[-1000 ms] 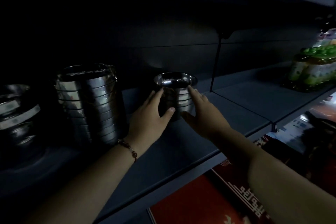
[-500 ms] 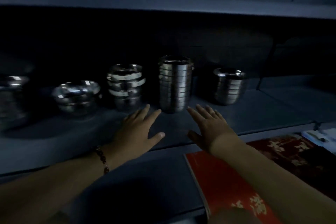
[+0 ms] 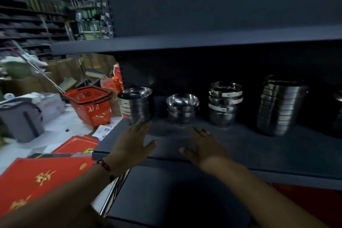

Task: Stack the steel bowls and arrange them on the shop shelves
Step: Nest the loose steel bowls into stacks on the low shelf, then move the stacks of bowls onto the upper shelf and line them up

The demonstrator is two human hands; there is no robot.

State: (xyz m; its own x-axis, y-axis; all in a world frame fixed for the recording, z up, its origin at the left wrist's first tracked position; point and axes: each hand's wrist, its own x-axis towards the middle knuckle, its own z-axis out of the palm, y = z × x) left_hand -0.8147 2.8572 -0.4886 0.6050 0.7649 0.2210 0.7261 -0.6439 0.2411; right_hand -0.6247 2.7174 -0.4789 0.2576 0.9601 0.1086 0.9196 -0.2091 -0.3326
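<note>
Hands reach out flat over the shelf (image 3: 240, 146), left hand (image 3: 132, 144) and right hand (image 3: 204, 146) both with straight fingers, holding nothing. Just beyond the fingertips stand two bowl stacks, the leftmost stack (image 3: 136, 104) and a low stack (image 3: 182, 109). Next move, I think, is taking one stack between both palms.

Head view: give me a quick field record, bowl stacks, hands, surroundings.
shelf: dark metal shelf, stacks in a row
stacks in full view: four
leftmost stack: at the shelf's left end
second stack: shortest
third stack: label strips on rims
tallest stack: furthest right of the four
left hand: fingers straight, holds nothing, tips near leftmost stack
right hand: open, holds nothing
off-shelf: red basket on floor
</note>
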